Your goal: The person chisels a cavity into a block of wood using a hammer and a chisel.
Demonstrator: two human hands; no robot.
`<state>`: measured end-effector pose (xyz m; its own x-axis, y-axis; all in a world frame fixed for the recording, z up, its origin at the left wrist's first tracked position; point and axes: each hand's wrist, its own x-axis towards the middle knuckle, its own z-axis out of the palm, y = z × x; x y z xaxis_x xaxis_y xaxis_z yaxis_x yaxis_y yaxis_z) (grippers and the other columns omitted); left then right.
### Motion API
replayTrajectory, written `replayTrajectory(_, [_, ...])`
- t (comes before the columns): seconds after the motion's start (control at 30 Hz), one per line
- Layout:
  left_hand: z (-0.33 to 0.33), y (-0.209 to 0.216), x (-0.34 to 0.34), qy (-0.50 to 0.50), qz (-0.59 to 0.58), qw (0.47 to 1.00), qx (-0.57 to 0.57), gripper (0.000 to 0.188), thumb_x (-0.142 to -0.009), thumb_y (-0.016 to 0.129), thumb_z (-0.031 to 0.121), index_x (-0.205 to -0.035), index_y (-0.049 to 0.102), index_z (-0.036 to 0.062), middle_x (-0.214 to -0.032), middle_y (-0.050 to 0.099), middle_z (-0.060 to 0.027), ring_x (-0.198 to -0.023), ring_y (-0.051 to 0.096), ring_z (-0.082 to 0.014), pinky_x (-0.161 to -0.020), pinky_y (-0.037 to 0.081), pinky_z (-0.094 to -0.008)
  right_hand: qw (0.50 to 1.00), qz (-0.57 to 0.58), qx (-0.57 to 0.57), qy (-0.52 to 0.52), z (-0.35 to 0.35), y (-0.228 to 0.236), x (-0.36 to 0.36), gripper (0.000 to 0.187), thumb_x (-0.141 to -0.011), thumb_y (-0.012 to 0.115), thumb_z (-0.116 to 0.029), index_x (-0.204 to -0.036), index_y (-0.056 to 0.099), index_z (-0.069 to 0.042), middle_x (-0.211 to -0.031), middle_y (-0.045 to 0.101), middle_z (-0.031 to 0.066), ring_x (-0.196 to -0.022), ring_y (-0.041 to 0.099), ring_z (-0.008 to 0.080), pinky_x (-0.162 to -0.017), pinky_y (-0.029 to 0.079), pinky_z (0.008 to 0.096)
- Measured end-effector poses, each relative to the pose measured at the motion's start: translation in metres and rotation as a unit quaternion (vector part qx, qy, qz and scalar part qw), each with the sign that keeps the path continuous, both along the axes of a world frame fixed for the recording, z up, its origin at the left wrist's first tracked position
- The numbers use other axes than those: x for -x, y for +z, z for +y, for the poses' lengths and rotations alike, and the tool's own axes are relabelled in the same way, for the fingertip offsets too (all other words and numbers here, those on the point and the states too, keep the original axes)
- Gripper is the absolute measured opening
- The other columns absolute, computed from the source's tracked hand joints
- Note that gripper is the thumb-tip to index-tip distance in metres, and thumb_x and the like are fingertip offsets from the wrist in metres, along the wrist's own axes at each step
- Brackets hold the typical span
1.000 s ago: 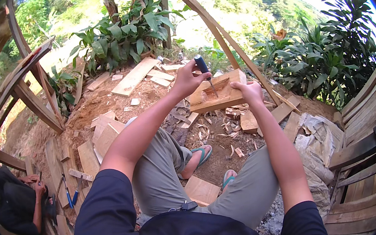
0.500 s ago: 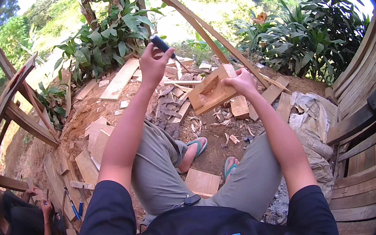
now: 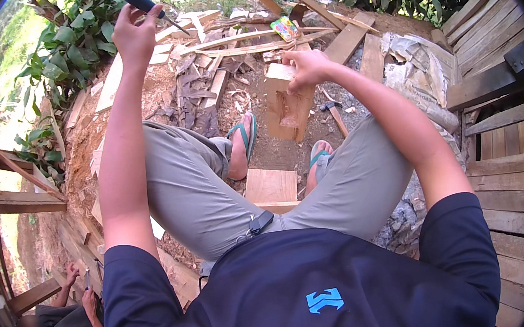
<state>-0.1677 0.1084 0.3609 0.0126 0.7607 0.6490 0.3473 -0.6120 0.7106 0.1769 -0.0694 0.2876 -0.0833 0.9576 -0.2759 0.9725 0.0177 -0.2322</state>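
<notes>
My right hand (image 3: 308,70) is grasping a wooden block (image 3: 281,101), its hollow (image 3: 291,117) showing below the grip, seemingly cut out but rough, perhaps unfinished. My left hand (image 3: 136,37) is holding a dark-handled tool (image 3: 139,0) clear of it. A hammer (image 3: 338,120) is lying below my right hand.

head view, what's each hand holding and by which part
Left hand: a pointed tool, by its dark handle. Right hand: a hollowed wooden block, by its upper end.

Matt wooden block (image 3: 288,105) (rough where hollowed), glossy tool handle (image 3: 138,0), metal shank (image 3: 176,25)
</notes>
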Motion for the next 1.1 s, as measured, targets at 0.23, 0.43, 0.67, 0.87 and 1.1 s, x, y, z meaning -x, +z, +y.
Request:
replayTrajectory(0.23, [-0.012,0.007,-0.015,-0.019,-0.03,0.999,0.008,0.031,-0.088,0.084,0.025,-0.107,0.073,0.0044,-0.098,0.078,-0.0068,-0.074,0.072,-0.0112,-0.065,0.056,-0.0242,0.983,0.105,0.151,0.025,0.025,-0.092,-0.013,0.085,-0.056,0.095,-0.041,-0.128,0.062,-0.01,-0.121,0.07,0.0169,-0.113,0.067,0.0338,-0.097,0.052,0.0431])
replayTrajectory(0.43, [-0.016,0.011,-0.025,-0.062,-0.055,0.996,0.035,0.031,-0.092,0.08,0.018,-0.115,0.068,0.0022,-0.107,0.077,-0.0093,-0.089,0.073,-0.0146,-0.075,0.06,-0.0261,0.948,0.18,0.264,-0.003,0.032,-0.173,-0.027,0.086,-0.057,0.097,-0.037,-0.13,0.06,-0.009,-0.12,0.069,0.0153,-0.112,0.066,0.0299,-0.096,0.052,0.0416])
replayTrajectory(0.67, [-0.017,0.012,-0.029,-0.064,0.018,0.996,0.06,0.033,-0.097,0.073,0.013,-0.125,0.062,0.0003,-0.118,0.074,-0.0124,-0.105,0.072,-0.0179,-0.084,0.062,-0.0298,0.928,0.195,0.317,-0.023,0.05,-0.212,-0.042,0.084,-0.062,0.095,-0.036,-0.135,0.061,-0.011,-0.125,0.068,0.0126,-0.118,0.062,0.0274,-0.1,0.05,0.043])
replayTrajectory(0.87, [-0.016,0.007,-0.038,-0.116,-0.019,0.989,0.085,0.031,-0.097,0.072,0.012,-0.124,0.062,-0.0005,-0.118,0.073,-0.0134,-0.106,0.072,-0.0193,-0.085,0.062,-0.0308,0.934,0.184,0.306,-0.029,0.053,-0.234,-0.038,0.068,-0.073,0.088,-0.033,-0.134,0.066,-0.01,-0.129,0.07,0.0101,-0.117,0.065,0.0251,-0.101,0.05,0.0393])
replayTrajectory(1.1, [-0.032,0.012,-0.044,-0.113,-0.051,0.988,0.089,0.027,-0.093,0.077,0.011,-0.115,0.066,-0.0012,-0.11,0.074,-0.0129,-0.095,0.073,-0.0182,-0.082,0.064,-0.0294,0.96,0.096,0.258,-0.056,0.047,-0.236,-0.01,0.081,-0.07,0.084,-0.047,-0.141,0.06,-0.015,-0.142,0.061,0.0146,-0.129,0.059,0.0306,-0.107,0.047,0.0424])
